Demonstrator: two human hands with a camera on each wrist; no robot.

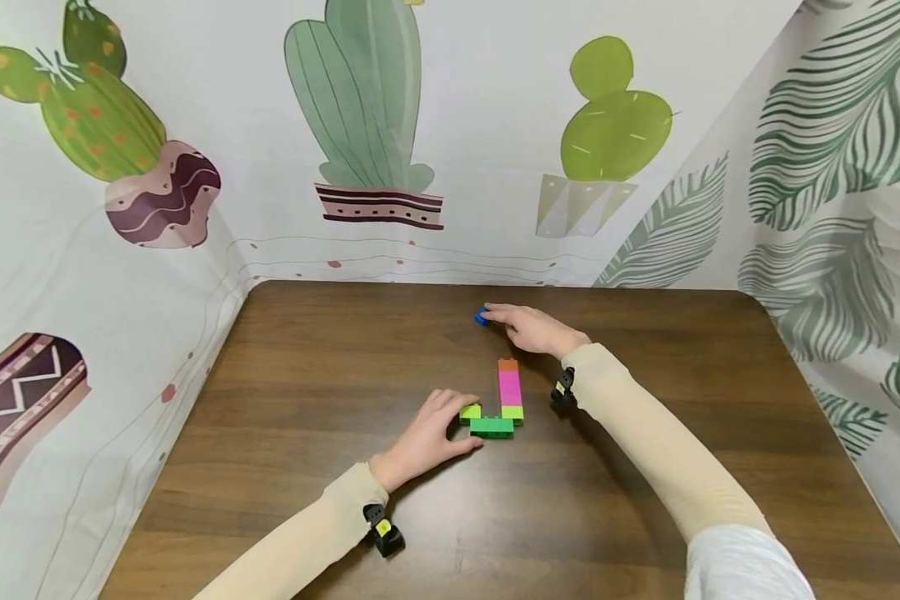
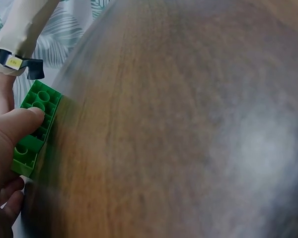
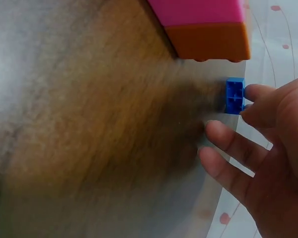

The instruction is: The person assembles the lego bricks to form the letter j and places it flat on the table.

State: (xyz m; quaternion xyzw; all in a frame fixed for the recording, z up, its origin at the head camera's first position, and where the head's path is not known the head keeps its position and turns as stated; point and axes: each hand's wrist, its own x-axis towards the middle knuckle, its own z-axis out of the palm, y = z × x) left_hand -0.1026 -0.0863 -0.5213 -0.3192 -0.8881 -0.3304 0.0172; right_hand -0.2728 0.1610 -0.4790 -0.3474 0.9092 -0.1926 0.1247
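My left hand (image 1: 427, 433) grips the left end of a joined toy-brick build, fingers at the lime brick (image 1: 470, 412) and thumb at the green brick (image 1: 492, 427). In the left wrist view the thumb lies over the hollow underside of the green brick (image 2: 32, 141). From the build's right end rises a column with another lime brick (image 1: 512, 413), a pink part (image 1: 509, 387) and an orange brick (image 1: 507, 364). Farther back, my right hand (image 1: 532, 327) reaches to a small blue brick (image 1: 481, 317). Its fingertips are right at the stud side of the blue brick (image 3: 235, 95), other fingers spread.
The build and the blue brick are on a brown wooden table (image 1: 330, 350). A white cloth (image 1: 487, 167) printed with cacti and leaves hangs behind the table and along its sides. Each wrist wears a small black camera (image 1: 384, 531).
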